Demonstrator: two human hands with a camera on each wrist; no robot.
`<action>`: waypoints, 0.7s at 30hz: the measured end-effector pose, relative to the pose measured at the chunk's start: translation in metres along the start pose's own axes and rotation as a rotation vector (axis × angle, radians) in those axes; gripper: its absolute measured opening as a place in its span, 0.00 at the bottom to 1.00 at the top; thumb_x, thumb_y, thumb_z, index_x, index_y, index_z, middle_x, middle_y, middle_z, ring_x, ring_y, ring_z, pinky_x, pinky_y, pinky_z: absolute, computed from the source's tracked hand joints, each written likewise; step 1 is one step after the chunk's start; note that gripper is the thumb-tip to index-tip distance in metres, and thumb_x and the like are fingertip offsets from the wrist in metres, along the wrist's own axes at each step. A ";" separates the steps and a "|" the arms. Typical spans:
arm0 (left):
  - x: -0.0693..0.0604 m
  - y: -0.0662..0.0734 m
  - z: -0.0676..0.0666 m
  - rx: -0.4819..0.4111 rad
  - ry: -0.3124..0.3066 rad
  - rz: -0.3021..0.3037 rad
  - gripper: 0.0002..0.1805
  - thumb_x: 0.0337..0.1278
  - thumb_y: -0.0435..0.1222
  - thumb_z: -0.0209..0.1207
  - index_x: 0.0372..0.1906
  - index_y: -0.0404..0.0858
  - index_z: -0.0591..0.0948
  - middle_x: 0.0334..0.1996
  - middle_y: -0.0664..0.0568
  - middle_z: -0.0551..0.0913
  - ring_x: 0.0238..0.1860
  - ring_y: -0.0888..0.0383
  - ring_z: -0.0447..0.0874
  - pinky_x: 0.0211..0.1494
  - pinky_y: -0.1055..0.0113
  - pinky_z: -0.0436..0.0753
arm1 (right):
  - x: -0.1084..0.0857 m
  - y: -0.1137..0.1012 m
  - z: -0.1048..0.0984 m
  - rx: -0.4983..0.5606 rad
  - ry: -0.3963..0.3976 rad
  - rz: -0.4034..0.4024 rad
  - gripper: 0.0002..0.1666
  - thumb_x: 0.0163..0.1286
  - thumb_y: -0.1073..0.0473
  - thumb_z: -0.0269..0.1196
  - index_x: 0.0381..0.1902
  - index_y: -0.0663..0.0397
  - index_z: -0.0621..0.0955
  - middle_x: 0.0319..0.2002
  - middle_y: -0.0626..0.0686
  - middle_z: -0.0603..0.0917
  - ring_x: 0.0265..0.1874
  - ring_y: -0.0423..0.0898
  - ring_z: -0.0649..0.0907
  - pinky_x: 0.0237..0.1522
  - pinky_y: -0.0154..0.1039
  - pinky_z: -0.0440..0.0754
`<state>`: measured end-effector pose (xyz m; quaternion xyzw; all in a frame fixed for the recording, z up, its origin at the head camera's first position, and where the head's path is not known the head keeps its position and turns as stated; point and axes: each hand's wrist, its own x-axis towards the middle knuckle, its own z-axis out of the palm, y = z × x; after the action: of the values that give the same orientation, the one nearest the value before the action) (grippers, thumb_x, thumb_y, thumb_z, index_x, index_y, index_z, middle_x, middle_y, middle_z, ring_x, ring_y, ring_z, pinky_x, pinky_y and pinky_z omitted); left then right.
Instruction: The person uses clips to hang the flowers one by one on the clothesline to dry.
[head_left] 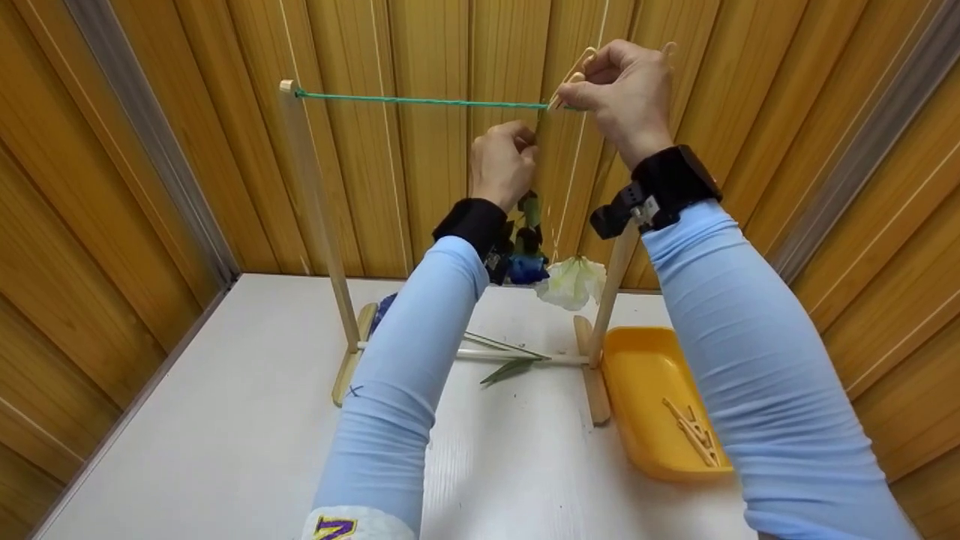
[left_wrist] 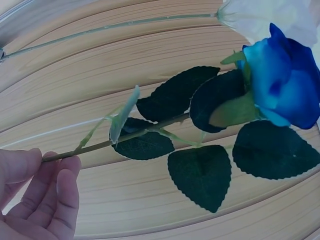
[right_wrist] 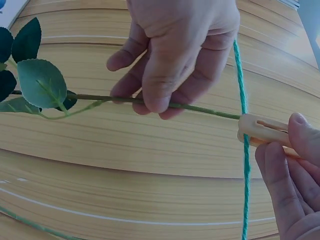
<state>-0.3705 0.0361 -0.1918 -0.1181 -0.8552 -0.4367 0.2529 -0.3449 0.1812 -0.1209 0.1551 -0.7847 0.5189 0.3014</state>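
Note:
A blue artificial rose (left_wrist: 282,80) with dark green leaves hangs head down, its stem (right_wrist: 200,109) pinched by my left hand (head_left: 501,163). At the stem's upper end my right hand (head_left: 628,96) holds a wooden clothespin (right_wrist: 261,128) between thumb and fingers. In the right wrist view the clothespin's tip sits over the green string (head_left: 420,100), right where the stem end meets it. Beside the rose a white flower (head_left: 571,283) hangs upside down on a thin stem. Its top end is hidden behind my right hand, where another clothespin's end (head_left: 670,51) pokes out.
The string is tied to a wooden post (head_left: 319,202) of a stand. To the right a yellow tray (head_left: 637,427) holds several clothespins (head_left: 694,435). A green leaf (head_left: 514,369) lies near the stand's lower bar. Something dark blue (head_left: 384,307) shows behind my left sleeve.

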 end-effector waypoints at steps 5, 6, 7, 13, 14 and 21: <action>0.001 0.004 -0.001 -0.004 -0.008 0.015 0.09 0.72 0.31 0.59 0.49 0.36 0.88 0.47 0.47 0.90 0.47 0.54 0.88 0.48 0.67 0.83 | 0.001 0.001 0.004 0.009 -0.017 0.042 0.09 0.62 0.66 0.76 0.36 0.54 0.84 0.32 0.45 0.83 0.35 0.38 0.84 0.43 0.32 0.83; 0.001 0.004 -0.001 -0.003 -0.007 0.020 0.09 0.72 0.31 0.60 0.48 0.36 0.88 0.46 0.47 0.90 0.47 0.54 0.88 0.48 0.67 0.83 | 0.002 0.001 0.005 0.029 -0.021 0.049 0.10 0.62 0.67 0.75 0.36 0.55 0.84 0.33 0.46 0.83 0.34 0.38 0.84 0.43 0.32 0.84; 0.002 0.005 -0.001 0.000 -0.005 0.025 0.09 0.72 0.30 0.60 0.48 0.36 0.88 0.46 0.47 0.90 0.47 0.54 0.88 0.48 0.67 0.83 | 0.002 0.001 0.006 0.050 -0.024 0.055 0.10 0.62 0.68 0.75 0.37 0.56 0.83 0.33 0.46 0.83 0.34 0.39 0.85 0.43 0.32 0.85; 0.003 0.007 -0.002 0.000 -0.002 0.029 0.08 0.71 0.31 0.60 0.46 0.36 0.89 0.46 0.47 0.91 0.47 0.54 0.88 0.48 0.67 0.83 | 0.003 0.001 0.008 0.125 -0.048 0.090 0.10 0.62 0.71 0.73 0.38 0.59 0.82 0.35 0.50 0.81 0.33 0.40 0.86 0.43 0.32 0.87; 0.003 0.007 -0.003 -0.004 -0.004 0.026 0.08 0.71 0.30 0.60 0.46 0.36 0.89 0.46 0.47 0.91 0.47 0.54 0.88 0.48 0.67 0.83 | 0.002 0.001 0.008 0.122 -0.050 0.088 0.10 0.62 0.70 0.73 0.38 0.59 0.82 0.35 0.50 0.81 0.33 0.40 0.86 0.43 0.32 0.87; 0.003 0.008 -0.004 -0.003 -0.001 0.021 0.08 0.71 0.30 0.60 0.45 0.37 0.89 0.45 0.47 0.91 0.46 0.55 0.88 0.47 0.67 0.83 | 0.002 0.000 0.007 0.161 -0.059 0.112 0.10 0.63 0.71 0.73 0.38 0.60 0.82 0.35 0.51 0.81 0.34 0.41 0.87 0.44 0.34 0.87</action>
<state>-0.3682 0.0379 -0.1828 -0.1277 -0.8534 -0.4350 0.2572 -0.3483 0.1747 -0.1214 0.1500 -0.7566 0.5914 0.2353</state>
